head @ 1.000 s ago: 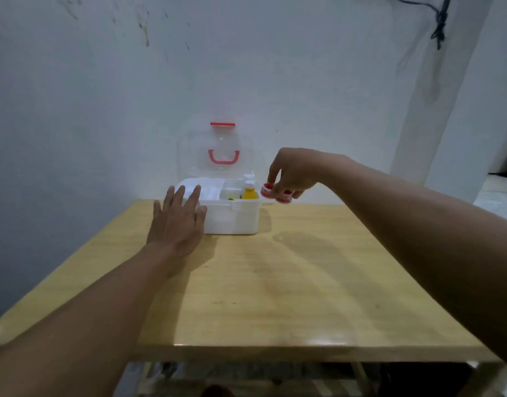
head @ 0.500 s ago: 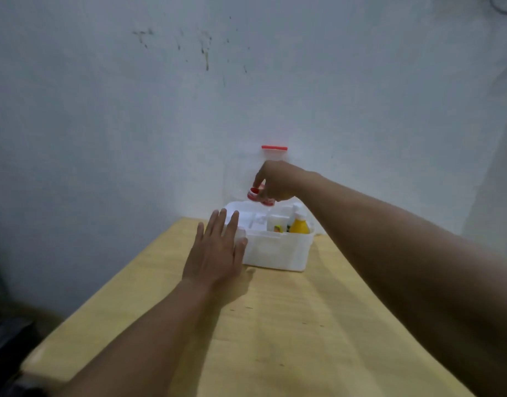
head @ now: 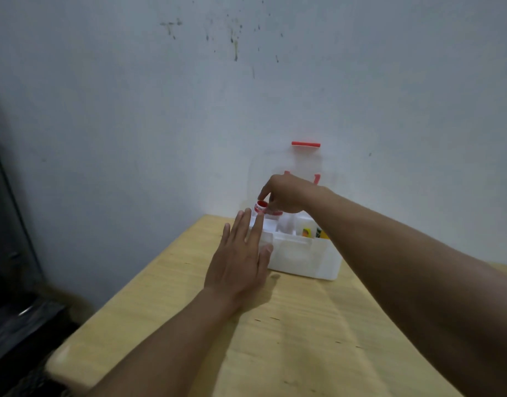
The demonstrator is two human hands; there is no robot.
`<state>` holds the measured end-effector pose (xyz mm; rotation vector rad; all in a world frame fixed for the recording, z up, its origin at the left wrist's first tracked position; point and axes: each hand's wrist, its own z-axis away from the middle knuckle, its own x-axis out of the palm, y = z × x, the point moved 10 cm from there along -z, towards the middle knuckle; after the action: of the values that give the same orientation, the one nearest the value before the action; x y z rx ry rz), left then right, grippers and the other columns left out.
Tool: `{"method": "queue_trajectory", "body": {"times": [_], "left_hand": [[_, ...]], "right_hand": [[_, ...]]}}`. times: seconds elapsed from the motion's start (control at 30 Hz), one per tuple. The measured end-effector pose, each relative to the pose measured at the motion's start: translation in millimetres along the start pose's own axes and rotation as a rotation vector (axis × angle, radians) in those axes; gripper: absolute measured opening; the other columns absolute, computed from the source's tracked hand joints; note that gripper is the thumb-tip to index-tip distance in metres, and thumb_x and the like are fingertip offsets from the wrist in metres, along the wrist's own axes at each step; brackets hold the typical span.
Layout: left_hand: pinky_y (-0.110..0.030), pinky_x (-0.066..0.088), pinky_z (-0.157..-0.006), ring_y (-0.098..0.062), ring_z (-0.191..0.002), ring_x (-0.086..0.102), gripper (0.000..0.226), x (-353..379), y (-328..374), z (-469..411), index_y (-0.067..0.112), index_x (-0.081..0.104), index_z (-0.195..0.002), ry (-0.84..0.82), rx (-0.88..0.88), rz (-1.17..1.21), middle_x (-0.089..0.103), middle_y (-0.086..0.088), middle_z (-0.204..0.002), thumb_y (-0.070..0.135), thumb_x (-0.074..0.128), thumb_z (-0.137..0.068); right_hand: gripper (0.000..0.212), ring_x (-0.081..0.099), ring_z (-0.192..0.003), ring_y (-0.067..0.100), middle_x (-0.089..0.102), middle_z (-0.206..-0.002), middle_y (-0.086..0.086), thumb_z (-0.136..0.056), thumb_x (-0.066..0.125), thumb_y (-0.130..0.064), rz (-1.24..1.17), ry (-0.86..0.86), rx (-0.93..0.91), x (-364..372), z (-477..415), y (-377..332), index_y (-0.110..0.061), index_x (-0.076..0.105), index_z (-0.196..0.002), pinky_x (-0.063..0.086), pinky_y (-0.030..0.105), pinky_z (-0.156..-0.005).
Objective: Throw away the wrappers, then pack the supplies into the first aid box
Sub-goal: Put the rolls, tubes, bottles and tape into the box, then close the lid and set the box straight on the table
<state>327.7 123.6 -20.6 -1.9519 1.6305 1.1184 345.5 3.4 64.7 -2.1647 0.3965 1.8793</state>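
A white first aid box [head: 304, 257] stands open at the far edge of the wooden table, its clear lid [head: 305, 159] with red clasp leaning up against the wall. Yellow-labelled bottles [head: 306, 232] stand in its right compartments. My right hand [head: 286, 196] hovers over the box's left compartments, fingers closed on small red-and-white tape rolls [head: 261, 207]. My left hand [head: 242, 259] lies flat with fingers spread against the box's left front corner, holding nothing.
The wooden table [head: 275, 339] runs up to a white wall. Its left edge drops off to a dark area with a black object [head: 14, 282] on the floor side.
My right hand has carried the tape rolls from the box's right side leftward and lower, over the left compartments. The view has swung left. My left hand stays at the box.
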Motion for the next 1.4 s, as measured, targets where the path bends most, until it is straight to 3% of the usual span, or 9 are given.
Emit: {"method": "queue_trajectory", "body": {"times": [0.2, 0.33, 0.43, 0.87, 1.03, 1.2, 1.4], "left_hand": [[-0.036, 0.000, -0.122, -0.015, -0.151, -0.001, 0.060, -0.8, -0.4, 2.2, 0.020, 0.011, -0.156, 0.014, 0.003, 0.009, 0.009, -0.004, -0.165, 0.041, 0.026, -0.102], [-0.038, 0.003, -0.123, -0.015, -0.151, 0.001, 0.060, -0.3, -2.7, 0.6, 0.022, 0.011, -0.156, 0.012, -0.001, 0.005, 0.010, -0.002, -0.165, 0.044, 0.025, -0.102], [-0.041, 0.008, -0.123, -0.015, -0.151, 0.003, 0.060, -0.5, -2.8, -1.1, 0.022, 0.011, -0.156, 0.015, 0.003, 0.003, 0.011, -0.003, -0.164, 0.044, 0.023, -0.102], [-0.043, -0.003, -0.122, -0.017, -0.151, -0.005, 0.064, -0.2, -0.3, -2.8, 0.023, 0.016, -0.156, -0.012, -0.018, -0.035, 0.008, -0.004, -0.165, 0.050, 0.012, -0.099], [-0.049, -0.007, -0.121, -0.020, -0.152, -0.006, 0.059, 2.7, 5.5, -11.3, 0.028, 0.014, -0.156, -0.031, -0.036, -0.078, 0.008, -0.004, -0.165, 0.049, 0.013, -0.101], [-0.053, -0.011, -0.118, -0.023, -0.152, -0.004, 0.068, 3.9, 11.5, -24.3, 0.030, 0.016, -0.156, -0.070, -0.068, -0.106, 0.010, -0.004, -0.165, 0.057, 0.002, -0.095], [-0.055, -0.003, -0.120, -0.023, -0.152, 0.001, 0.064, -14.4, 23.7, -52.2, 0.027, 0.017, -0.156, -0.025, -0.041, -0.059, 0.016, -0.006, -0.164, 0.054, 0.008, -0.098]], "right_hand": [[0.046, 0.068, -0.100, 0.023, 0.070, -0.119, 0.006, -0.086, 0.074, -0.027, -0.088, 0.043, 0.024, 10.3, -2.5, 9.0, -0.011, 0.065, -0.128, 0.053, 0.031, -0.091], [0.027, 0.068, -0.084, 0.019, 0.074, -0.101, 0.005, -0.084, 0.077, -0.026, -0.074, 0.064, 0.039, 7.8, -5.1, 16.9, -0.009, 0.075, -0.105, 0.058, 0.035, -0.086], [0.021, 0.067, -0.078, 0.017, 0.075, -0.093, 0.003, -0.081, 0.080, -0.024, -0.088, 0.059, 0.063, 6.9, -5.5, 22.2, -0.011, 0.077, -0.097, 0.056, 0.030, -0.076], [0.019, 0.068, -0.080, 0.018, 0.076, -0.102, 0.008, -0.092, 0.067, -0.014, -0.059, 0.124, 0.047, 8.0, 4.2, 19.6, -0.005, 0.076, -0.105, 0.057, 0.030, -0.082], [0.026, 0.067, -0.088, 0.025, 0.074, -0.105, 0.009, -0.093, 0.054, -0.021, -0.006, 0.245, 0.080, -21.6, 19.1, 29.4, -0.009, 0.076, -0.100, 0.057, 0.041, -0.081], [0.030, 0.066, -0.098, 0.026, 0.071, -0.111, 0.008, -0.096, 0.051, -0.032, 0.093, 0.371, 0.127, -55.8, 49.3, 41.6, -0.012, 0.069, -0.108, 0.055, 0.043, -0.085], [0.038, 0.058, -0.107, 0.034, 0.063, -0.117, 0.016, -0.097, 0.046, -0.035, 0.126, 0.635, 0.234, -95.5, 86.2, 60.4, -0.007, 0.062, -0.118, 0.052, 0.044, -0.082]]}}
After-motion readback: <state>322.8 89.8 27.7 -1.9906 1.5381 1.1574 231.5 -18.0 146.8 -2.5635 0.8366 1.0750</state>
